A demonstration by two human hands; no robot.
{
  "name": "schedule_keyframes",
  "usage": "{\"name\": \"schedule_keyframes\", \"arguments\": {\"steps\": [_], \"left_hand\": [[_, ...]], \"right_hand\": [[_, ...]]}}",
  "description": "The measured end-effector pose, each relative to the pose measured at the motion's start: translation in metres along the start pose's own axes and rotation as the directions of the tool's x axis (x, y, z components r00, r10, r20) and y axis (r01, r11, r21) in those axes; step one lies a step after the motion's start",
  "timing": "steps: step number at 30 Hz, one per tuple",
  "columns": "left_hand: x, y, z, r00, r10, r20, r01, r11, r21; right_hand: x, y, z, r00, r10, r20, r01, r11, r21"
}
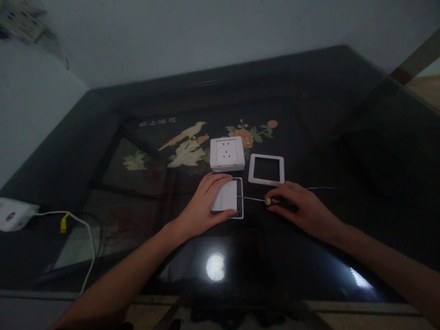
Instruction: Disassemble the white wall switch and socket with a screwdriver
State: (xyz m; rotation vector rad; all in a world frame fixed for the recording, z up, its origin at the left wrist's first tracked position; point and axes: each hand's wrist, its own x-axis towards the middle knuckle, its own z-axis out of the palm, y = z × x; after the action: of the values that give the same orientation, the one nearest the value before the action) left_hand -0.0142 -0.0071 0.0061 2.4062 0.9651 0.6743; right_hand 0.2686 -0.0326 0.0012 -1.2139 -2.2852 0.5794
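Observation:
My left hand (206, 201) is wrapped around a white switch plate (229, 197) lying flat on the dark glass table (309, 137). My right hand (302, 208) grips a screwdriver (266, 200) with a yellow-tipped handle. Its thin shaft points left and its tip touches the right edge of the switch plate. A white socket box (227, 153) sits just behind the switch plate. A white square frame (266, 169) lies to the right of the socket box, just behind my right hand.
The table top carries a painted bird and flower pattern (187, 146) under the glass. A white device (12, 214) with a white cable and yellow plug (64, 222) lies at the left edge. A lamp reflection (215, 266) shines near the front edge.

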Motion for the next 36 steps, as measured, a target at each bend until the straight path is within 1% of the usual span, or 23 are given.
{"name": "schedule_keyframes", "arguments": {"steps": [3,6,9,13,16,18,21,22,26,30,33,36], "left_hand": [[0.000,0.001,0.000,1.000,-0.007,-0.001,0.007,1.000,-0.003],[0.000,0.008,0.002,0.999,-0.034,-0.003,0.034,0.999,0.019],[-0.003,0.023,0.004,0.998,-0.065,0.018,0.064,0.995,0.075],[-0.008,0.047,0.003,0.994,-0.085,0.073,0.073,0.985,0.159],[-0.008,0.055,-0.002,0.988,-0.114,0.104,0.100,0.986,0.130],[-0.002,0.053,-0.008,0.987,-0.133,0.085,0.126,0.989,0.079],[0.014,0.040,-0.013,0.982,-0.187,-0.012,0.187,0.981,0.046],[0.020,0.035,-0.014,0.980,-0.197,-0.024,0.198,0.979,0.047],[0.042,0.019,-0.008,0.980,-0.191,0.049,0.185,0.978,0.100],[0.053,0.012,-0.002,0.981,-0.185,0.065,0.175,0.975,0.135],[0.059,0.009,0.000,0.981,-0.178,0.079,0.161,0.970,0.181],[0.063,0.006,-0.001,0.980,-0.173,0.097,0.145,0.959,0.244]], "right_hand": [[0.001,0.002,-0.010,1.000,-0.011,0.029,0.011,1.000,-0.007],[0.000,0.006,-0.026,0.997,-0.014,0.071,0.015,1.000,-0.011],[-0.001,0.010,-0.039,0.998,0.002,0.065,-0.002,1.000,0.004],[0.000,0.011,-0.047,0.999,0.020,0.044,-0.022,0.999,0.031],[0.002,0.009,-0.051,0.999,0.037,0.017,-0.038,0.998,0.049],[0.003,0.007,-0.053,0.999,0.049,-0.018,-0.048,0.998,0.047],[0.003,0.002,-0.057,0.996,0.059,-0.067,-0.056,0.998,0.035],[0.003,0.000,-0.058,0.995,0.056,-0.076,-0.054,0.998,0.032],[-0.001,-0.011,-0.057,0.994,0.062,-0.085,-0.059,0.997,0.040],[-0.004,-0.016,-0.053,0.993,0.090,-0.081,-0.085,0.994,0.068],[-0.004,-0.014,-0.051,0.994,0.097,-0.045,-0.093,0.992,0.086],[-0.005,-0.010,-0.050,0.995,0.095,0.029,-0.098,0.989,0.107]]}}
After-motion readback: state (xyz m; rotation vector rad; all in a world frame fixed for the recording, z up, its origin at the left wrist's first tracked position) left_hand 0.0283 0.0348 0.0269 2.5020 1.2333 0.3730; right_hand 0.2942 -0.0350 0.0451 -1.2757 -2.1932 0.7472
